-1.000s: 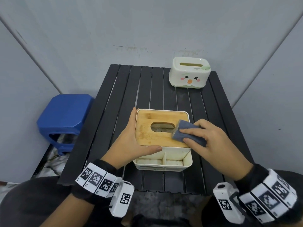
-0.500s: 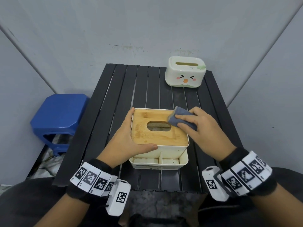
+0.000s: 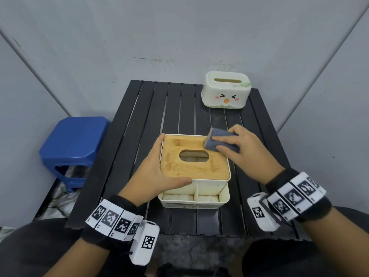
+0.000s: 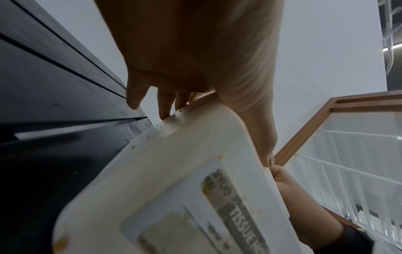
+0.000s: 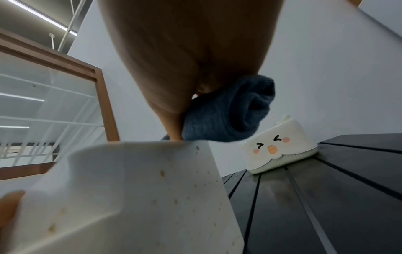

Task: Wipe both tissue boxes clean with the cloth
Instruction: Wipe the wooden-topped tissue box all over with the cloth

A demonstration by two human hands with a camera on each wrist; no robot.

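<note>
Your left hand (image 3: 157,172) clamps the bamboo-lidded tissue box (image 3: 194,166) at the counter (image 3: 151,108) centre, thumb and fingers curled around its left corner, steadying it while your right hand (image 3: 245,150) presses the folded blue cloth (image 3: 216,141) under curled fingers onto the lid's far right corner.

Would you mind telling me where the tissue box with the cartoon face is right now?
In the head view, the face tissue box stands at the table's far right corner, beyond the wooden-lidded box.

- Head view looks down on the wooden-lidded box (image 3: 194,166) from above
- Both wrist views look up from beside that box, very near, sharing it
</note>
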